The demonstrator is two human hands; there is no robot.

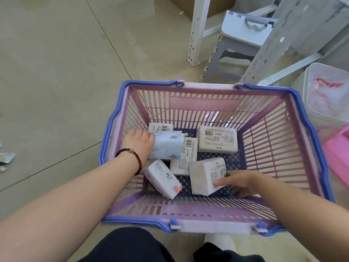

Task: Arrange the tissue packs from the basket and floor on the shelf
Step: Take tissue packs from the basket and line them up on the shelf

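Observation:
A purple plastic basket [207,207] with blue handles stands on the floor in front of me, holding several white tissue packs. My left hand [138,141], with a bead bracelet at the wrist, grips a pale blue tissue pack [168,146] at the basket's left side. My right hand [243,182] grips a white tissue pack [205,176] tilted up near the front. Loose packs lie around them: one at the front left [162,178], one at the back right [217,138], one flat in the middle [186,157], one at the back left [160,127].
A white shelf upright [196,31] and slanted shelf parts [283,44] stand beyond the basket, with a folding step stool [236,46] between them. A clear lidded bin [324,97] and a pink container [338,154] sit to the right. Scraps lie on the tiled floor at left [6,157].

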